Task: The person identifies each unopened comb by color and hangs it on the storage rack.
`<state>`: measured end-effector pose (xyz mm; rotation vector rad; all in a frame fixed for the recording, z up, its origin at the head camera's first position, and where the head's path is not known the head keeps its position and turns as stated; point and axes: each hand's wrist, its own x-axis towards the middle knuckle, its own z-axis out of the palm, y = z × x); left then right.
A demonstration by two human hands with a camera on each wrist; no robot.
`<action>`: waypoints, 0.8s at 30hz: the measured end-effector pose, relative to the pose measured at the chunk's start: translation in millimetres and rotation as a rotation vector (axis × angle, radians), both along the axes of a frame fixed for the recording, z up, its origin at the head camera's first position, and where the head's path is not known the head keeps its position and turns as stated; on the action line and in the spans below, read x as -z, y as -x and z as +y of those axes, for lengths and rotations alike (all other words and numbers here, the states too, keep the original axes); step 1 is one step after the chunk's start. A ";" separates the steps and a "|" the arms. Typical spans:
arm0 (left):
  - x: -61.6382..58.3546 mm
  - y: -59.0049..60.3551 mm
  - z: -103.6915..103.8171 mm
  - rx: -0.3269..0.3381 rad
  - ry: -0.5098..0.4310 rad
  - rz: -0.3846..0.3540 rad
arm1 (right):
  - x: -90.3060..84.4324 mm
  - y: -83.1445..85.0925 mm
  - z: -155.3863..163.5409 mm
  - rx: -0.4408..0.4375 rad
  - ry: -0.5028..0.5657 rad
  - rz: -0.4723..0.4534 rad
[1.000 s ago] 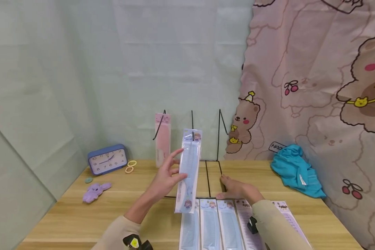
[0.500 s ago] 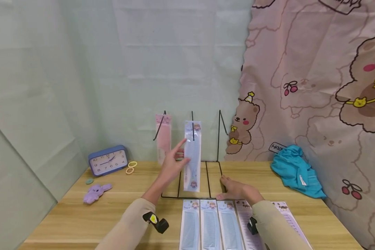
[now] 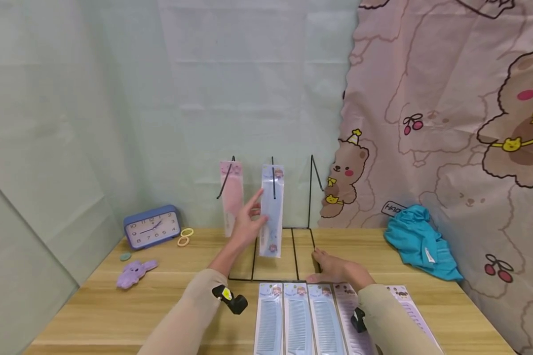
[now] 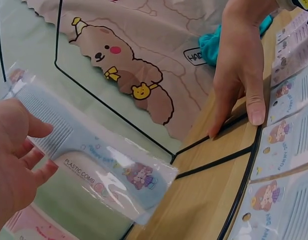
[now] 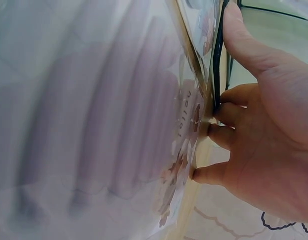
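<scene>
My left hand (image 3: 245,226) pinches a blue plastic comb (image 3: 271,222) in a clear packet by its left edge, thumb in front. In the head view the packet hangs upright at the middle hook (image 3: 274,185) of a black wire rack (image 3: 295,251), its top well back along the hook. My right hand (image 3: 336,268) rests on the right front corner of the rack's base, with thumb and fingertips pressed at the rails. A pink packaged comb (image 3: 232,195) hangs on the left hook. The right hook (image 3: 318,175) is bare.
Several packaged combs, blue (image 3: 298,320) and purple (image 3: 348,315), lie in a row before the rack. A blue clock (image 3: 153,228), two hair ties (image 3: 184,237) and a purple plush toy (image 3: 135,273) sit left. Teal cloth (image 3: 419,241) lies right.
My left hand has moved the blue comb packet up and back, from the hook's front end to farther along it. The right hand has stayed on the rack's base.
</scene>
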<state>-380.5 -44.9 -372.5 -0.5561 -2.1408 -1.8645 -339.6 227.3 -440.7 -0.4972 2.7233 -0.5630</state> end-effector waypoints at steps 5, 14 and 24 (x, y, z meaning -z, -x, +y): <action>-0.7 4.7 8.5 -0.050 0.018 0.012 | 0.1 -1.2 -0.2 0.002 0.012 -0.004; 0.9 10.9 10.8 -0.053 0.013 0.035 | 0.3 -1.3 -0.3 -0.003 0.001 -0.006; 9.0 11.9 2.3 -0.049 0.016 0.068 | 0.2 0.6 0.1 -0.002 -0.005 0.002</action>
